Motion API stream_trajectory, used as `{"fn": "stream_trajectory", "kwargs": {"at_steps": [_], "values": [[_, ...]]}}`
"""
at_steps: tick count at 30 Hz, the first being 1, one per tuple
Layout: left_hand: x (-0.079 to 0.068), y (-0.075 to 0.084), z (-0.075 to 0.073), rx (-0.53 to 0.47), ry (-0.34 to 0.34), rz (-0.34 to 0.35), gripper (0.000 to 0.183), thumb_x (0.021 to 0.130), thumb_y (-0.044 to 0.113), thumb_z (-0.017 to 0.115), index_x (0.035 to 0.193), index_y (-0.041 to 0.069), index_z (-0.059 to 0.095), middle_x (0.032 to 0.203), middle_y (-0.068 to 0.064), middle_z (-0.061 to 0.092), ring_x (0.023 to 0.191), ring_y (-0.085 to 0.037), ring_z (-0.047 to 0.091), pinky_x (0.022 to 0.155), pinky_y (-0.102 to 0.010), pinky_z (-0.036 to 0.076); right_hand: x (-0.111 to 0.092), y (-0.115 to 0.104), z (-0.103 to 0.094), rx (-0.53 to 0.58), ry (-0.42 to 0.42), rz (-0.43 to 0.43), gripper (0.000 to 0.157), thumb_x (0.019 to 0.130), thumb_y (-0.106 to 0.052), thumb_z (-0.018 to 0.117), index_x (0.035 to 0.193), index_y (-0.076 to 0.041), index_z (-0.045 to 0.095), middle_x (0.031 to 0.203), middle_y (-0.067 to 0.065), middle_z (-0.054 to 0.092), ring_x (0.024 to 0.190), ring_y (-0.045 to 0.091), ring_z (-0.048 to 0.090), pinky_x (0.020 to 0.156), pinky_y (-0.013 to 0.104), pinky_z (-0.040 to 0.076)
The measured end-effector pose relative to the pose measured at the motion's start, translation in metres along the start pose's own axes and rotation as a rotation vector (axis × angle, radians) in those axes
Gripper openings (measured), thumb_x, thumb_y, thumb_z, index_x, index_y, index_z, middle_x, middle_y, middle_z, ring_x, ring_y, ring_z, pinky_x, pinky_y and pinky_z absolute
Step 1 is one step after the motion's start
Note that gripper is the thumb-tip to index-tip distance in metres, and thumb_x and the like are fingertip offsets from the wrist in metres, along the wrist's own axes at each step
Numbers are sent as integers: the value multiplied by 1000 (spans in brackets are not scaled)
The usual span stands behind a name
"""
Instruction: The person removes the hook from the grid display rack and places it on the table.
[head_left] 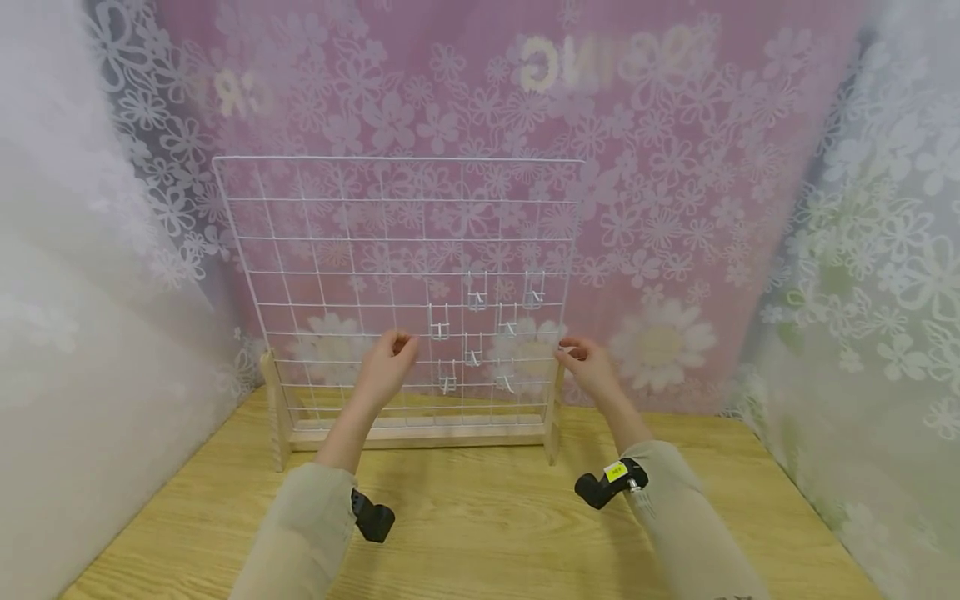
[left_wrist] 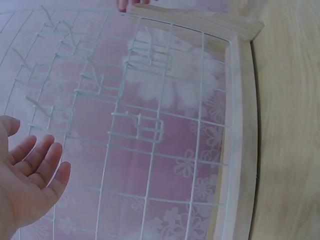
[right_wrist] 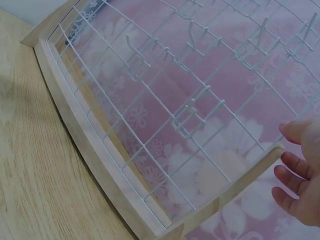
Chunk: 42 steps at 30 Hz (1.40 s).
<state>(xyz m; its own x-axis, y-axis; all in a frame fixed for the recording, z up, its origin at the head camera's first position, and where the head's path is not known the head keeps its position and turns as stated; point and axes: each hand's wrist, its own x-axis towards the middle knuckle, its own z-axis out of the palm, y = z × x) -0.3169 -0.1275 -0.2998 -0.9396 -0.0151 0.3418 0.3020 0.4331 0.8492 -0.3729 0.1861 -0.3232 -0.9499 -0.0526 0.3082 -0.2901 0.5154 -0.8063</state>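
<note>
Fingers and thumbs apart, left hand [head_left: 386,368] before the wire grid [head_left: 405,239], right hand [head_left: 594,368] by its wooden post [head_left: 552,421].

R hand [right_wrist: 306,186] nr wood post [right_wrist: 250,174], grid [right_wrist: 144,146] w/ hooks [right_wrist: 190,107]

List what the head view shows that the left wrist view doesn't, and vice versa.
Only head: two black plastic wrist cameras, the beige fabric sleeves and pale yellow lettering on the pink floral backdrop.

Only left wrist: four fingers of the bare left hand, seen separately from the palm side.

Both: that hand, part of the bare right hand, the backdrop, the white wire grid with white wire hooks, its pale wooden base and yellowish wooden tabletop.
</note>
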Motion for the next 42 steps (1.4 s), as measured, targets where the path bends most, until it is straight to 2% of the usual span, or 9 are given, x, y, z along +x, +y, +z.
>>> {"fn": "stream_trajectory", "kwargs": {"at_steps": [6, 13, 19, 25, 28, 32, 35, 42], "values": [[11, 8, 2, -67, 0, 23, 36, 96, 27, 47, 120, 1, 52, 106, -15, 61, 97, -30, 60, 86, -42, 47, 1, 3, 1, -15, -30, 36, 33, 94, -17, 55, 122, -1, 53, 112, 24, 52, 101, 35, 49, 80, 44, 43], [20, 14, 7, -112, -27, 10, 36, 97, 22, 48, 122, -3, 50, 103, -18, 61, 95, -32, 59, 84, -42, 48, 4, 3, 2, 19, -27, 52, 31, 94, -15, 53, 120, 1, 53, 117, 26, 50, 108, 38, 46, 88, 50, 40], [23, 17, 15, -93, -58, 13, 32, 96, 22, 49, 119, -1, 54, 100, -15, 62, 91, -29, 59, 84, -43, 48, 3, 5, 2, -5, 2, 40, 27, 93, -12, 55, 116, 2, 56, 107, 22, 55, 99, 34, 49, 79, 42, 43], [25, 17, 20, -103, -49, 10, 32, 97, 22, 48, 117, -1, 56, 102, -16, 62, 89, -27, 59, 83, -44, 48, 2, 7, 5, -24, 29, -2, 27, 92, -10, 55, 115, 4, 56, 100, 22, 57, 95, 34, 53, 72, 38, 45], [27, 17, 21, -133, -35, -1, 29, 97, 20, 48, 114, -1, 57, 103, -18, 61, 88, -27, 59, 82, -42, 48, 3, 7, 6, -7, 40, -9, 26, 92, -10, 55, 115, 3, 57, 98, 21, 57, 91, 32, 54, 71, 38, 47], [30, 19, 22, -176, -32, -24, 27, 97, 17, 48, 112, -4, 56, 103, -22, 60, 89, -31, 59, 80, -39, 49, 3, 7, 8, 39, 44, -7, 26, 93, -8, 54, 115, 5, 56, 94, 19, 55, 87, 29, 55, 76, 45, 50], [30, 22, 23, -216, -41, -55, 27, 97, 16, 48, 112, -5, 55, 104, -24, 60, 86, -29, 59, 80, -39, 49, 3, 7, 9, 71, 47, -3, 25, 93, -7, 53, 115, 5, 55, 91, 18, 54, 85, 28, 55, 79, 49, 50], [29, 26, 22, -271, -69, -116, 31, 95, 15, 50, 115, -9, 51, 106, -24, 59, 83, -24, 59, 80, -41, 49, 3, 8, 11, 74, 56, 16, 24, 93, -6, 53, 114, 4, 56, 90, 18, 55, 85, 31, 56, 72, 41, 53]]}}
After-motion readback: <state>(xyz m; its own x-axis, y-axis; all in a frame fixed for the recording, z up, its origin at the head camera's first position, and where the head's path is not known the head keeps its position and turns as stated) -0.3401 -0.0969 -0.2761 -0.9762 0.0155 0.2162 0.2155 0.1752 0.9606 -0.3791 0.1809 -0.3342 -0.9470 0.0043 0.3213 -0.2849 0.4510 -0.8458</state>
